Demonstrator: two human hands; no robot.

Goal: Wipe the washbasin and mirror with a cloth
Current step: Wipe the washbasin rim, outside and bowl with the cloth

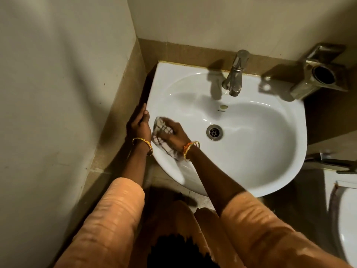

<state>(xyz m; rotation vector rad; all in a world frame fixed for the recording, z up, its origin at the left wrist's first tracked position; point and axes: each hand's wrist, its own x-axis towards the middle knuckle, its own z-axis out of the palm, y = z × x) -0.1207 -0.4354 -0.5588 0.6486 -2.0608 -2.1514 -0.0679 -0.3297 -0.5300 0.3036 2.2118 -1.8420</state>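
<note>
A white washbasin (pixel 270 144) is fixed in the corner, with a round metal drain (pixel 214 132) in its bowl and a metal tap (pixel 234 74) at its back. My right hand (pixel 176 135) presses a white cloth with dark checks (pixel 161 140) onto the basin's left rim. My left hand (pixel 140 124) grips the basin's left edge, thumb on top. No mirror is in view.
A tiled wall (pixel 58 93) stands close on the left and another behind the basin. A metal holder (pixel 318 74) is mounted at the back right. A toilet (pixel 345 219) sits at the lower right, with a metal hose fitting (pixel 332 161) above it.
</note>
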